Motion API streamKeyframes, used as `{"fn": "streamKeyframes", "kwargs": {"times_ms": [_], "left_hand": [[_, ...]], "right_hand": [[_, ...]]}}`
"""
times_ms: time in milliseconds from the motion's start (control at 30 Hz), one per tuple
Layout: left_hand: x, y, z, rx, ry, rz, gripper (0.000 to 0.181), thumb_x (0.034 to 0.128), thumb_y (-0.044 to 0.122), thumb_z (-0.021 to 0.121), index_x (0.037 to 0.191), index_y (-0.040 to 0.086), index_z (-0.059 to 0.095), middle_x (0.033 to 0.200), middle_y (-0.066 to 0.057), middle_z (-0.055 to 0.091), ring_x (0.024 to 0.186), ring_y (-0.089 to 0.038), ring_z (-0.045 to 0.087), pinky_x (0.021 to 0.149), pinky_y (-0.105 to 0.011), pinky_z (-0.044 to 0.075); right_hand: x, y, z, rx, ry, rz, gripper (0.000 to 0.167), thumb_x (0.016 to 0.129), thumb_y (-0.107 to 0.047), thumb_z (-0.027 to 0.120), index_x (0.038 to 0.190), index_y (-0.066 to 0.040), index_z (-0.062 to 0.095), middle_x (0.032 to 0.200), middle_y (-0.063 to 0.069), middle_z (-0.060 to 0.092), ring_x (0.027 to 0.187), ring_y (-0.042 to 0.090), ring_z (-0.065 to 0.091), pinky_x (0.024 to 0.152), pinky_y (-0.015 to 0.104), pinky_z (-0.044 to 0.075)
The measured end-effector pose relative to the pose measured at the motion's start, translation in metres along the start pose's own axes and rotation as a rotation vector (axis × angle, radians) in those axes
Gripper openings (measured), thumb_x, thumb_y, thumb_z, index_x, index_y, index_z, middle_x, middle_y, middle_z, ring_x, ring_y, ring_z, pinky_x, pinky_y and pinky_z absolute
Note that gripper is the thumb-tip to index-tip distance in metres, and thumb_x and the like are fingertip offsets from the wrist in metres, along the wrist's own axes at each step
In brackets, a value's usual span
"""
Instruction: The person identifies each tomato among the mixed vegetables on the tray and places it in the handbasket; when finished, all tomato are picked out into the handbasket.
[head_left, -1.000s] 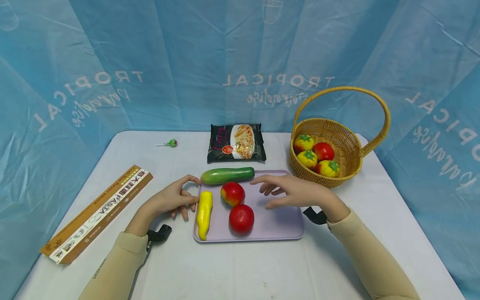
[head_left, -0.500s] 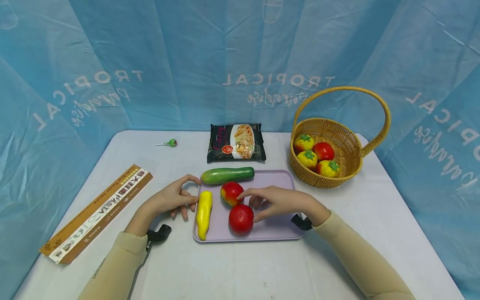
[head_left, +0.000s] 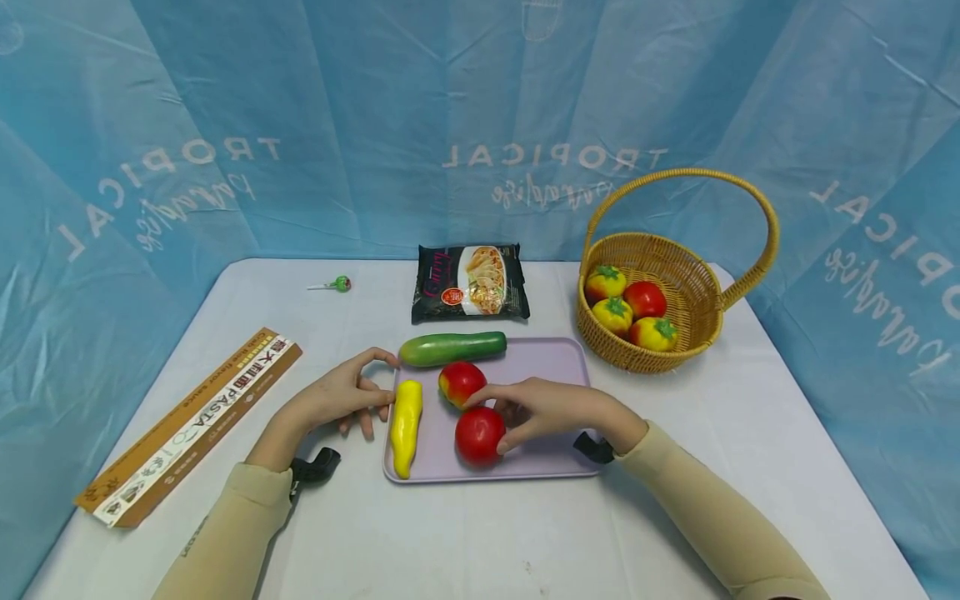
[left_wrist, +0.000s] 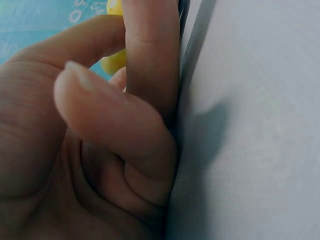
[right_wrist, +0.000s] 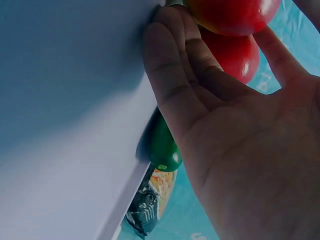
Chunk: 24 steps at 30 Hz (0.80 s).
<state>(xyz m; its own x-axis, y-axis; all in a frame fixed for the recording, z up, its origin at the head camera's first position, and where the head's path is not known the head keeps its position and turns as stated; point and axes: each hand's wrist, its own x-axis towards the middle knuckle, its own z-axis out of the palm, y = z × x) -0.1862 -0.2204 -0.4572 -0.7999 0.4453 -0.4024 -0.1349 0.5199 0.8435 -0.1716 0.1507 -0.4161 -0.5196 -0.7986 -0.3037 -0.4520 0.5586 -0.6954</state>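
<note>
1. The head view gives us the laid-out bench [head_left: 525,550]; only the right wrist view shows us the palm side of the right grip [right_wrist: 240,130].
2. We see a round, glossy red tomato [head_left: 477,436] on a lilac tray [head_left: 435,446], just nearer than a red-yellow fruit [head_left: 461,383].
3. The right grip curls round the tomato; how firmly, we cannot tell.
4. The left grip [head_left: 341,396] is relaxed, fingers parted, beside a yellow pepper [head_left: 405,429].

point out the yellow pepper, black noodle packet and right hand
Yellow pepper [head_left: 406,429], head view, middle of its body.
Black noodle packet [head_left: 470,283], head view, printed front.
Right hand [head_left: 538,407], head view, back of the hand.
</note>
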Motion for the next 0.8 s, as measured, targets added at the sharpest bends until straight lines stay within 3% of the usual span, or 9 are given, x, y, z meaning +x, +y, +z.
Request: {"fn": "streamKeyframes", "kwargs": {"times_ms": [300, 500, 633, 800], "left_hand": [[-0.001, 0.002, -0.001, 0.009, 0.003, -0.010, 0.060, 0.1026, 0.032, 0.071, 0.151, 0.021, 0.038, 0.085, -0.011, 0.076, 0.058, -0.028, 0.074, 0.043, -0.024, 0.046], [-0.001, 0.002, 0.000, 0.009, 0.002, -0.010, 0.059, 0.1025, 0.031, 0.071, 0.151, 0.021, 0.038, 0.085, -0.011, 0.076, 0.058, -0.027, 0.074, 0.044, -0.024, 0.046], [-0.001, 0.002, 0.000, 0.009, 0.002, -0.006, 0.059, 0.1026, 0.030, 0.071, 0.151, 0.021, 0.038, 0.085, -0.011, 0.076, 0.058, -0.027, 0.074, 0.043, -0.024, 0.045], [-0.001, 0.001, 0.000, 0.011, 0.007, -0.002, 0.059, 0.1026, 0.030, 0.071, 0.150, 0.021, 0.038, 0.084, -0.011, 0.075, 0.059, -0.028, 0.074, 0.043, -0.023, 0.045]], "right_hand": [[0.003, 0.001, 0.001, -0.013, 0.011, -0.014, 0.061, 0.092, -0.033, 0.084, 0.146, -0.038, 0.055, 0.126, -0.007, 0.072, 0.107, 0.007, 0.066, 0.098, 0.027, 0.057], [-0.004, -0.001, -0.003, 0.013, 0.017, -0.022, 0.062, 0.092, -0.033, 0.085, 0.146, -0.041, 0.055, 0.125, -0.009, 0.073, 0.107, 0.006, 0.068, 0.097, 0.026, 0.058], [-0.012, -0.002, -0.011, 0.060, 0.037, -0.044, 0.062, 0.092, -0.036, 0.084, 0.146, -0.044, 0.054, 0.125, -0.010, 0.073, 0.112, 0.007, 0.069, 0.098, 0.026, 0.059], [-0.032, -0.003, -0.033, 0.132, 0.100, -0.090, 0.060, 0.095, -0.036, 0.081, 0.148, -0.036, 0.054, 0.133, -0.005, 0.071, 0.119, 0.015, 0.068, 0.102, 0.035, 0.060]]}}
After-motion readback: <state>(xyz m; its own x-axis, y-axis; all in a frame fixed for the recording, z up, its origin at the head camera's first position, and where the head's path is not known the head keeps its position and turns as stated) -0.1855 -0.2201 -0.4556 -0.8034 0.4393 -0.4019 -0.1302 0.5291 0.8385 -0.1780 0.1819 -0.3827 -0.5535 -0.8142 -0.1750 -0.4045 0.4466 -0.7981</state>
